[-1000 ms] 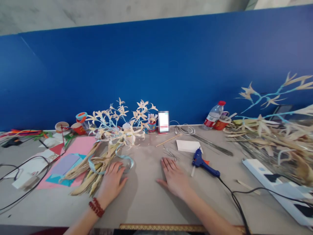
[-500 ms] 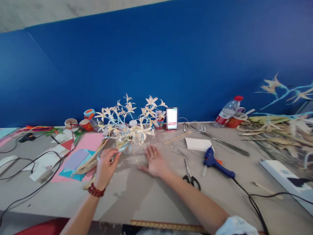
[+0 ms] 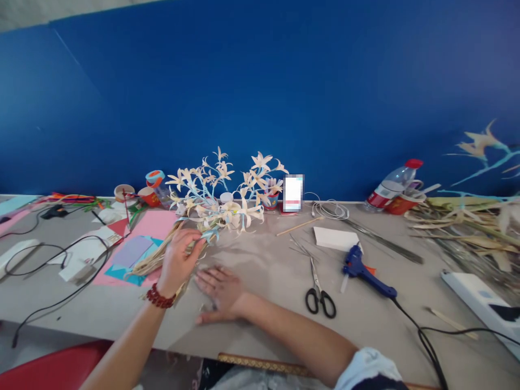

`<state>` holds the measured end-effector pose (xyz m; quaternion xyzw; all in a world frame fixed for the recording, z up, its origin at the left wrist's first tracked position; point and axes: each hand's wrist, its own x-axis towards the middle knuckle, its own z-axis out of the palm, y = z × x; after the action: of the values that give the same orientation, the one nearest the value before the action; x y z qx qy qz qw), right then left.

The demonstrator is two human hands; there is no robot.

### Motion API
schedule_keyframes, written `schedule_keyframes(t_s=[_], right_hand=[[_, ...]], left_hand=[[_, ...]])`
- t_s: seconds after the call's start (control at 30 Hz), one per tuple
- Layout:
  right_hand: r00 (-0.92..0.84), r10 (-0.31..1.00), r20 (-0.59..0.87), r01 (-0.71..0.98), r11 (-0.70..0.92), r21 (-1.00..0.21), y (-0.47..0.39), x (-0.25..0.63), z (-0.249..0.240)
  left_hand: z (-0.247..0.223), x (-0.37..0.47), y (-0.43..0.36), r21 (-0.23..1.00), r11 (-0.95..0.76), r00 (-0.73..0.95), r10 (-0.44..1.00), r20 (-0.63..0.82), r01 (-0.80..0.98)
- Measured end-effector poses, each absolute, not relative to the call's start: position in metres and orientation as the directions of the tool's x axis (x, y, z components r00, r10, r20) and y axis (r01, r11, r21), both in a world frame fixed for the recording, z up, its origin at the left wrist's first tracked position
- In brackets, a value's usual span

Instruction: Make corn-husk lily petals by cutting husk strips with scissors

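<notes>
My left hand (image 3: 181,260), with a red bead bracelet at the wrist, pinches a light blue ribbon (image 3: 210,235) at the base of the flowers. Cream flowers (image 3: 239,208) on light blue stems lie beyond it, and a bundle of dry tan strands (image 3: 156,257) passes behind the hand to the left. My right hand (image 3: 221,292) lies palm down on the table, fingers spread, to the right of my left wrist, with nothing held in it.
Black-handled scissors (image 3: 317,287), a blue glue gun (image 3: 368,273) and a white folded card (image 3: 335,238) are on the right. A bottle (image 3: 392,187) stands tilted near a red cup (image 3: 402,200). Pink paper (image 3: 156,223) lies left; a white power strip (image 3: 479,303) lies far right.
My right hand has slid left and nearer along the table, closer to my left hand. My left hand keeps its pinch near the flower base. The view has shifted slightly.
</notes>
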<state>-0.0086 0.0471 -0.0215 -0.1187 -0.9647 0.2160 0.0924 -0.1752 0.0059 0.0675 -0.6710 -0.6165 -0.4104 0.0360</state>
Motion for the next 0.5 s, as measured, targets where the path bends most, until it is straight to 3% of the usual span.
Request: schedule_keyframes(t_s=[0.07,0.2,0.27,0.4,0.43,0.5], right_hand=[[-0.945,0.299,0.132,0.216,0.874,-0.434,0.047,-0.013,-0.018],[-0.835,0.55,-0.012,0.515,0.774,-0.368,0.07,-0.017,-0.014],[-0.877,0.479,0.033,0.438,0.827,-0.354,0.059,-0.024,-0.019],[-0.986,0.094,0.136,0.034,0.92,-0.39,0.021,-0.034,-0.024],[-0.984,0.089,0.153,0.02,0.914,-0.405,0.022,-0.031,-0.021],[-0.946,0.291,0.146,0.211,0.89,-0.403,0.037,-0.016,-0.014]], left_hand=[[0.071,-0.175,0.005,0.456,-0.239,-0.101,0.79,0.605,0.857],[0.078,-0.175,0.001,0.456,-0.248,-0.099,0.785,0.612,0.855],[0.08,-0.175,0.001,0.449,-0.257,-0.082,0.789,0.609,0.856],[0.08,-0.175,0.004,0.418,-0.276,-0.032,0.802,0.596,0.865],[0.08,-0.175,0.004,0.409,-0.28,-0.019,0.806,0.592,0.868],[0.079,-0.177,0.002,0.387,-0.297,0.02,0.814,0.58,0.873]])
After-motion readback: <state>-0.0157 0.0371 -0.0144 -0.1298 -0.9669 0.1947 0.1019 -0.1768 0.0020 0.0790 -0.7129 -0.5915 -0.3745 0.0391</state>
